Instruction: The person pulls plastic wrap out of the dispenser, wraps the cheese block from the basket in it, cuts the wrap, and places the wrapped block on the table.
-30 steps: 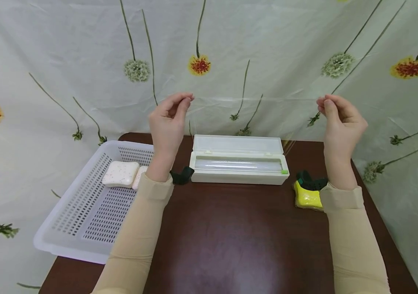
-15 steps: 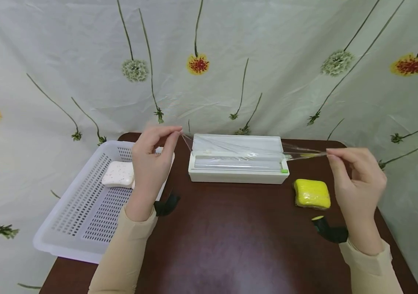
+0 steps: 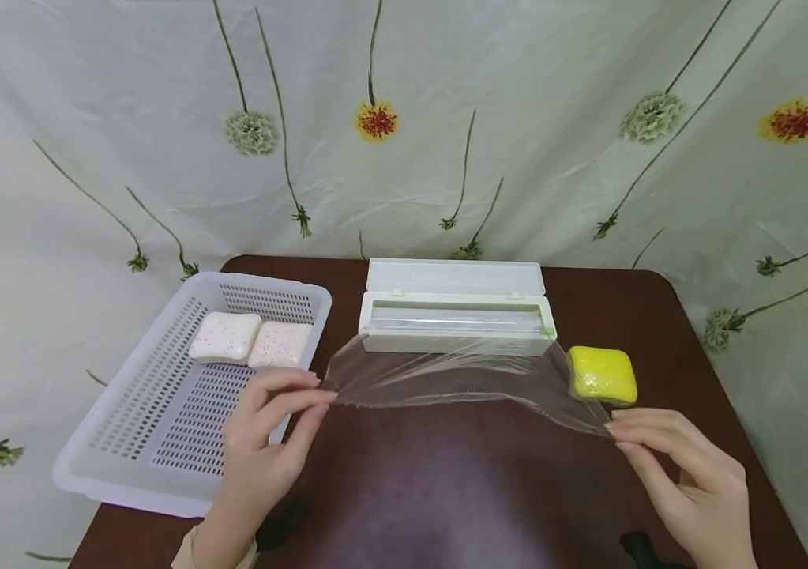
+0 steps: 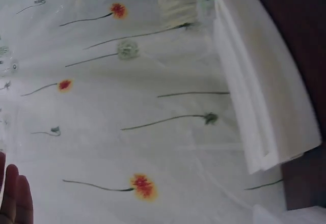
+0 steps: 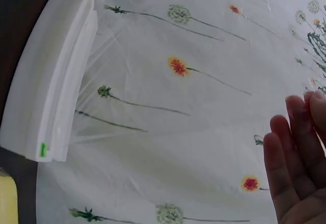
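1. Head view, centre. The left hand (image 3: 264, 438) and right hand (image 3: 695, 482) each pinch a near corner of a clear film (image 3: 439, 383) between thumb and fingers. The film spans the gap above the dark table (image 3: 446, 506) and reaches back to a white box (image 3: 384, 299), its lid (image 3: 455, 276) tipped back on the far side.
2. Head view, sides. To the left, a perforated basket (image 3: 62, 472) holds a white block (image 3: 226, 337) and a pinkish block (image 3: 280, 344); to the right, a yellow block (image 3: 601, 374) sits just beside the film.
3. Left wrist view. The box stands right; left fingertips enter lower left, their grip undeterminable here.
4. Right wrist view. The box stands left; right fingers and thumb gather at right.
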{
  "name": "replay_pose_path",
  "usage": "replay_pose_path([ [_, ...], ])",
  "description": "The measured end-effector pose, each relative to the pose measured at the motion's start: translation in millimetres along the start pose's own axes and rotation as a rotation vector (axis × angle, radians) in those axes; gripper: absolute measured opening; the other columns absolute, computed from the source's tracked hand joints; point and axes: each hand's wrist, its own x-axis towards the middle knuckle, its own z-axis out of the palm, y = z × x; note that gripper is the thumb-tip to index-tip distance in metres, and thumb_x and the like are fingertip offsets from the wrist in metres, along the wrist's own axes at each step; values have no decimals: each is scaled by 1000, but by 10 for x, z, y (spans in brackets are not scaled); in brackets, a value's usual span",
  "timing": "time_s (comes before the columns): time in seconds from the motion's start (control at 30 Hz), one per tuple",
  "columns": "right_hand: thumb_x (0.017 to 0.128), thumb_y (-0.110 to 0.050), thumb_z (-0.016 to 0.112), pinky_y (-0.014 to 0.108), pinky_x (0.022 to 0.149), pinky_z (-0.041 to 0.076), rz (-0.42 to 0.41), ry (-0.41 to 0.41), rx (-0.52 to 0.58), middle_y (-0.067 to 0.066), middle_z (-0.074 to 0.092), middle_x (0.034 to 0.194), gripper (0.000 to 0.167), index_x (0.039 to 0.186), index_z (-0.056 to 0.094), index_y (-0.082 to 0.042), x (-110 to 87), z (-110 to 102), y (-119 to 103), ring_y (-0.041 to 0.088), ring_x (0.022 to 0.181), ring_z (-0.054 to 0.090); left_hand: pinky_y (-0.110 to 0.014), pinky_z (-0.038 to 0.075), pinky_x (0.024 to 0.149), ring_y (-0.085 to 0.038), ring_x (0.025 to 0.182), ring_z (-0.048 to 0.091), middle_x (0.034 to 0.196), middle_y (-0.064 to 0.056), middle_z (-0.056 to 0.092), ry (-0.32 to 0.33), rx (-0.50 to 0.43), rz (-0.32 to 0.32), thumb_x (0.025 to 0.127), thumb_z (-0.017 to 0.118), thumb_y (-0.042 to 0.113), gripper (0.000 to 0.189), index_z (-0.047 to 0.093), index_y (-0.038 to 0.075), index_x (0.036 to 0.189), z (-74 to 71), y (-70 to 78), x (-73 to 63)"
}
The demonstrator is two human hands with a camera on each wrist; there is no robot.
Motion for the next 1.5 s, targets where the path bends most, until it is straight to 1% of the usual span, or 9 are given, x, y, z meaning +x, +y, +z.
replay_pose_path([
  [0.2, 83, 11, 70, 15, 89, 52, 21, -75, 196, 15, 72, 100, 9, 92, 69, 13, -245, -8, 9, 16, 106, 68, -26, 44, 106, -23, 121, 60, 102, -14, 71, -95, -234, 29, 94, 64, 6, 13, 69, -3, 86, -15, 82, -452],
  [0.37, 76, 21, 69, 12, 77, 51, 152, -108, 49, 7, 70, 91, 25, 94, 71, 4, -548, -27, 163, 9, 86, 66, -25, 46, 105, -21, 114, 64, 95, -14, 68, -156, -303, -54, 93, 62, -4, 4, 66, -5, 91, 18, 60, -780],
  [0.53, 71, 26, 69, 13, 67, 51, 356, -187, -136, -5, 66, 86, 41, 94, 72, -7, -781, 10, 284, 4, 77, 62, -22, 50, 98, -17, 99, 68, 91, -10, 68, -192, -276, -161, 89, 66, -6, 6, 67, -2, 94, 23, 15, -1013],
  [0.67, 73, 22, 71, 14, 65, 50, 394, -242, -143, -9, 66, 86, 40, 94, 72, -12, -897, 61, 394, 1, 75, 61, -17, 52, 90, -14, 90, 66, 87, -6, 67, -224, -248, -194, 85, 68, -8, 13, 68, 0, 94, 48, -36, -1156],
  [0.83, 73, 20, 72, 15, 63, 48, 384, -276, -112, -9, 67, 84, 39, 93, 71, -14, -1044, 130, 574, 1, 73, 60, -15, 51, 74, -9, 80, 63, 87, -4, 67, -289, -190, -242, 77, 72, -14, 26, 70, 5, 95, 114, -121, -1344],
  [0.93, 72, 20, 73, 13, 63, 45, 356, -256, -150, -7, 66, 82, 40, 90, 71, -16, -1133, 193, 680, -1, 72, 57, -13, 51, 73, -8, 79, 64, 87, -2, 68, -348, -140, -309, 74, 73, -16, 32, 70, 8, 95, 157, -141, -1412],
  [1.1, 73, 13, 77, 9, 65, 44, 360, -241, -263, -10, 65, 81, 35, 87, 71, -18, -1228, 326, 761, -5, 72, 56, -13, 51, 71, -1, 78, 64, 86, 7, 68, -460, 12, -445, 81, 75, -4, 22, 72, 15, 92, 189, -150, -1487],
  [1.27, 76, 9, 77, 9, 62, 45, 357, -257, -248, -10, 65, 83, 29, 88, 72, -16, -1275, 449, 783, -3, 70, 56, -18, 51, 65, 6, 77, 60, 85, 14, 66, -565, 110, -578, 85, 74, 5, 14, 72, 18, 90, 196, -152, -1538],
  [1.5, 71, 17, 76, 9, 67, 46, 325, -238, -210, -8, 67, 84, 33, 88, 72, -11, -1322, 501, 811, -3, 73, 59, -22, 52, 67, 3, 78, 60, 87, 12, 67, -612, 131, -556, 86, 74, 7, 12, 70, 18, 88, 195, -167, -1599],
])
